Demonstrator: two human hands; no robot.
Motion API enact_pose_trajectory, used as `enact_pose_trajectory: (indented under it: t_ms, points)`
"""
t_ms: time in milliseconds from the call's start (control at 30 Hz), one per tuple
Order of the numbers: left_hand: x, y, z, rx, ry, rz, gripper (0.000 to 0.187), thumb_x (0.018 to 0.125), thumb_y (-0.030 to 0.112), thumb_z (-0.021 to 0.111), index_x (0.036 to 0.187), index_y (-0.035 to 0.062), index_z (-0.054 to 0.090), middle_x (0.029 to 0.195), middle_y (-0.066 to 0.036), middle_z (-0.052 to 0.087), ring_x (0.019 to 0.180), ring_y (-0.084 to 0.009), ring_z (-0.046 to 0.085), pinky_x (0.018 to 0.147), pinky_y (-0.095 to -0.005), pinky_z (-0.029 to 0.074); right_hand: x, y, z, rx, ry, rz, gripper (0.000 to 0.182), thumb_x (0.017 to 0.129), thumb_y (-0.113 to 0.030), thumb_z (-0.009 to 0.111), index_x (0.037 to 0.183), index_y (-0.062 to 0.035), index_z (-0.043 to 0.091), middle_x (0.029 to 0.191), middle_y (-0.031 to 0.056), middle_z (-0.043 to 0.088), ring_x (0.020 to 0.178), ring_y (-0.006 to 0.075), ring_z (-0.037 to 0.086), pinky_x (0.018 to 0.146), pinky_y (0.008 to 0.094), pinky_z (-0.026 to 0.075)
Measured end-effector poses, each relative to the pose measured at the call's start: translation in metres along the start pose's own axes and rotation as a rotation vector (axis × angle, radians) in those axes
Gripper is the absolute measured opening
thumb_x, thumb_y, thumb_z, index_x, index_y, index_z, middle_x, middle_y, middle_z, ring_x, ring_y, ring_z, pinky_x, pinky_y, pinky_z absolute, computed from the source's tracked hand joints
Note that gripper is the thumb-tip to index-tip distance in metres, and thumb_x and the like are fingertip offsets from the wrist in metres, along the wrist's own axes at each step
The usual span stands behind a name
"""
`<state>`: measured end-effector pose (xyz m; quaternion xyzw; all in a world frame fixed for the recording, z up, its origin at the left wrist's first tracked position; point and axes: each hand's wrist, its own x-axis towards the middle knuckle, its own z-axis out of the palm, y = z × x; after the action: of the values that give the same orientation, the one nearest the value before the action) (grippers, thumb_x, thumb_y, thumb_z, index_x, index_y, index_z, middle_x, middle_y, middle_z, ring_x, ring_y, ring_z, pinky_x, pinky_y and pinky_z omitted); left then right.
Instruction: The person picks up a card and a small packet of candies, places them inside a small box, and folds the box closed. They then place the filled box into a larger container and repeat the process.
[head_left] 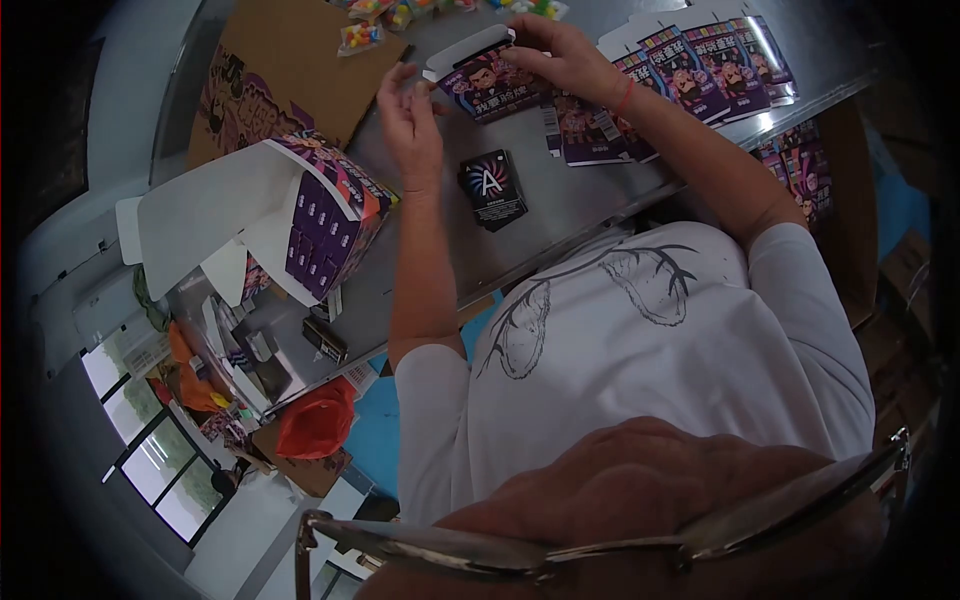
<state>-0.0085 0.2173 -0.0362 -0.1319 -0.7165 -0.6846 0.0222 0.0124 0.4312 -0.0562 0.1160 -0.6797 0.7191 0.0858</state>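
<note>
My right hand (560, 58) pinches the upper right edge of a small purple printed carton (490, 85), held up with its white top flap raised. Just left of that carton is my left hand (412, 120), its fingers apart and slightly bent, fingertips close to the carton's left edge. Below the carton, a stack of black cards (492, 188) marked with a large "A" lies on the metal table. More flat purple cartons (690, 85) are spread in an overlapping row to the right, partly behind my right forearm.
A large display box (325, 225) with its white lid open stands at the left, filled with purple packs. Behind it lies brown cardboard (270, 70). Small bags of colourful pieces (360, 38) rest at the far edge. A red bag (315, 418) hangs below the table (430, 240).
</note>
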Motion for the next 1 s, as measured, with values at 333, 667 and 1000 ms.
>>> enact_pose_trajectory:
  t_ms: [333, 667, 1000]
  points:
    - [-0.008, -0.007, -0.011, -0.376, -0.143, -0.243, 0.027, 0.096, 0.017, 0.051, 0.118, 0.0015, 0.053, 0.106, -0.006, 0.058, 0.089, -0.0124, 0.057, 0.072, -0.0281, 0.053, 0.003, -0.022, -0.001, -0.2, -0.104, 0.11, 0.028, 0.093, -0.028, 0.052, 0.106, -0.0042, 0.058, 0.082, -0.0009, 0.056, 0.073, 0.0052, 0.054, 0.063, 0.0209, 0.045]
    - [0.003, 0.001, -0.01, -0.398, -0.204, -0.321, 0.01, 0.088, 0.004, 0.057, 0.098, 0.006, 0.054, 0.09, -0.003, 0.06, 0.079, -0.0112, 0.057, 0.069, -0.0259, 0.046, -0.018, -0.02, -0.008, 0.1, -0.043, 0.174, 0.029, 0.093, -0.027, 0.056, 0.107, -0.0024, 0.06, 0.087, -0.001, 0.06, 0.08, 0.0065, 0.056, 0.068, 0.0223, 0.047]
    - [0.001, 0.007, -0.006, -0.325, -0.174, -0.178, 0.014, 0.086, 0.002, 0.06, 0.1, 0.0031, 0.057, 0.096, -0.004, 0.06, 0.079, -0.0095, 0.055, 0.063, -0.0237, 0.046, 0.01, -0.024, 0.003, -0.754, -0.041, -0.088, 0.02, 0.083, -0.017, 0.064, 0.097, -0.0024, 0.062, 0.089, 0.0103, 0.064, 0.079, 0.0236, 0.062, 0.069, 0.0315, 0.05]
